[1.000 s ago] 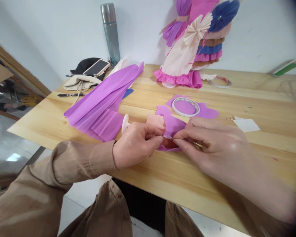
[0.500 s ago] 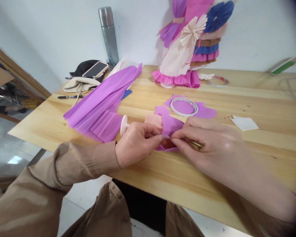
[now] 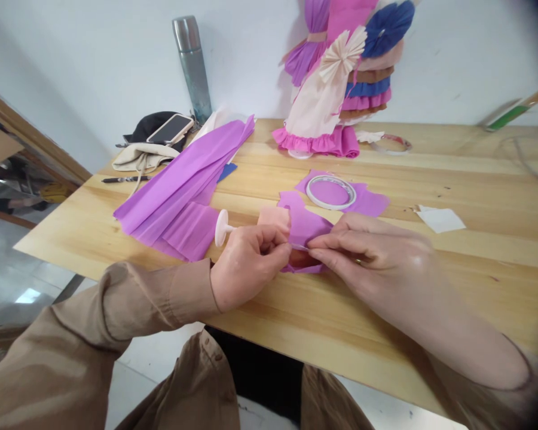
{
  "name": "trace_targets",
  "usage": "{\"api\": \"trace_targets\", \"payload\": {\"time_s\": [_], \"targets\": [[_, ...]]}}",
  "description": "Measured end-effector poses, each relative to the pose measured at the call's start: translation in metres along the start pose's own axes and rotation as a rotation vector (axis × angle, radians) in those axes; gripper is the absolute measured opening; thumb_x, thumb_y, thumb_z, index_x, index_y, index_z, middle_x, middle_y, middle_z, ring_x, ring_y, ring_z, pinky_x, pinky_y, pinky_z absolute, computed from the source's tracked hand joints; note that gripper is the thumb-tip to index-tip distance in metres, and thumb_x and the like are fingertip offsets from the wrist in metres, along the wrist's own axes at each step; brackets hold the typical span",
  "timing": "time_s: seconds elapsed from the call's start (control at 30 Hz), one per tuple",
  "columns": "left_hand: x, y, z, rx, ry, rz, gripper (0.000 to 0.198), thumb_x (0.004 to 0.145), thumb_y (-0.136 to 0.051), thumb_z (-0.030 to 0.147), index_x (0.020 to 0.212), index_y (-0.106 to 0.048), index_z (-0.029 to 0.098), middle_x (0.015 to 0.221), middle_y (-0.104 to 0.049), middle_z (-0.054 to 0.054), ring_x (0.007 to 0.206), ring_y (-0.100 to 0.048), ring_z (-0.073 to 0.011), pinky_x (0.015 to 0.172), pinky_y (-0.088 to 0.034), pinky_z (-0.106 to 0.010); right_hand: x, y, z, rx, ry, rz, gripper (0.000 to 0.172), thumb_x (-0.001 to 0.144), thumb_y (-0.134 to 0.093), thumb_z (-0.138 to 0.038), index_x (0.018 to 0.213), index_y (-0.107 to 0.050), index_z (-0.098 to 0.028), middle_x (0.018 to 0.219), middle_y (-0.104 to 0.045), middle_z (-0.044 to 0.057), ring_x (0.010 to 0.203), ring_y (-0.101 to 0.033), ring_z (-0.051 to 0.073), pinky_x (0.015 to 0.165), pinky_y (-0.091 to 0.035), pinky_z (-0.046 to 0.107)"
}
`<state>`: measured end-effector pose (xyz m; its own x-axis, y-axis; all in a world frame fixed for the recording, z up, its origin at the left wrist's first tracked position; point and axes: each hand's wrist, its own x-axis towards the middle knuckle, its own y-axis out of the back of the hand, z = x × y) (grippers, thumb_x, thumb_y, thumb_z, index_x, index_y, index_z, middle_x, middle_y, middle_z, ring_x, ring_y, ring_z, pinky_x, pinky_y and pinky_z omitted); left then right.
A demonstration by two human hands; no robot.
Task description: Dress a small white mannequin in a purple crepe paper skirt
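My left hand (image 3: 253,266) is closed, thumb against fingers, at the left edge of a small purple crepe paper piece (image 3: 307,222). A white round-based stand (image 3: 222,227) sticks out to the left from behind that hand, and a peach paper piece (image 3: 273,219) lies just beyond its fingers. My right hand (image 3: 370,251) pinches a thin whitish strip (image 3: 299,247) along the purple paper's near edge. The strip runs across the gap between both sets of fingertips. Something small and gold-coloured shows between the right fingers. Below the strip the paper bows open, showing a brownish inside.
Folded purple crepe paper (image 3: 179,191) lies left. A tape roll (image 3: 330,192) rests on purple scraps beyond my hands. A paper-dressed figure (image 3: 318,113) stands at the back, near a flask (image 3: 192,71), a phone (image 3: 170,128) and a pen (image 3: 125,179). White paper (image 3: 442,220) lies right.
The view has shifted slightly. My fingertips stay at the purple paper's edge, with a little more of the whitish strip showing between them. The other things lie as before.
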<state>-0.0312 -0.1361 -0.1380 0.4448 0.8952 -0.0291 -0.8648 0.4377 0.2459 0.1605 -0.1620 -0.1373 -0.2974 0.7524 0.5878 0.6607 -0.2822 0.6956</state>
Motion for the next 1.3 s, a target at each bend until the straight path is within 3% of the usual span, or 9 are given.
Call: {"api": "trace_targets", "payload": {"time_s": [0.33, 0.57, 0.8, 1.03, 1.3], "targets": [[-0.001, -0.001, -0.001, 0.018, 0.004, 0.017, 0.019, 0.083, -0.055, 0.018, 0.064, -0.055, 0.015, 0.055, -0.050, 0.005, 0.051, -0.041, -0.0049, 0.051, -0.034, -0.021, -0.006, 0.003, 0.005, 0.001, -0.006, -0.003, 0.007, 0.086, -0.070, -0.014, 0.082, -0.076, -0.017, 0.070, -0.067, 0.002, 0.059, -0.062, 0.014, 0.054, -0.050, 0.027], [0.002, 0.001, 0.000, -0.034, 0.045, 0.021, 0.020, 0.081, -0.055, 0.015, 0.061, -0.051, 0.015, 0.053, -0.050, 0.005, 0.049, -0.043, -0.0048, 0.050, -0.035, -0.020, -0.005, 0.014, 0.001, -0.006, -0.062, 0.018, 0.014, 0.089, -0.065, -0.014, 0.082, -0.074, -0.022, 0.070, -0.066, 0.002, 0.058, -0.061, 0.015, 0.055, -0.050, 0.030], [-0.002, -0.001, 0.003, 0.010, 0.068, 0.001, 0.016, 0.083, -0.059, 0.021, 0.069, -0.061, 0.014, 0.056, -0.054, 0.003, 0.052, -0.045, -0.0059, 0.050, -0.035, -0.021, -0.003, 0.015, -0.007, 0.010, -0.027, -0.014, 0.018, 0.088, -0.063, -0.008, 0.077, -0.068, -0.022, 0.070, -0.062, 0.001, 0.060, -0.059, 0.014, 0.057, -0.050, 0.029], [-0.004, 0.002, 0.005, -0.044, 0.063, -0.045, 0.021, 0.087, -0.059, 0.022, 0.067, -0.057, 0.014, 0.053, -0.048, 0.006, 0.050, -0.040, -0.0049, 0.052, -0.034, -0.021, 0.005, 0.017, -0.012, 0.181, 0.005, -0.036, 0.017, 0.088, -0.064, -0.010, 0.079, -0.070, -0.024, 0.069, -0.063, 0.000, 0.059, -0.059, 0.012, 0.052, -0.047, 0.026], [-0.005, 0.004, 0.005, -0.097, 0.122, -0.089, 0.019, 0.089, -0.056, 0.022, 0.073, -0.057, 0.013, 0.051, -0.046, 0.007, 0.045, -0.037, -0.0039, 0.046, -0.031, -0.020, 0.010, 0.010, -0.008, 0.163, 0.080, -0.082, 0.020, 0.090, -0.059, -0.009, 0.082, -0.071, -0.022, 0.070, -0.064, 0.000, 0.060, -0.059, 0.011, 0.054, -0.047, 0.025]]}}
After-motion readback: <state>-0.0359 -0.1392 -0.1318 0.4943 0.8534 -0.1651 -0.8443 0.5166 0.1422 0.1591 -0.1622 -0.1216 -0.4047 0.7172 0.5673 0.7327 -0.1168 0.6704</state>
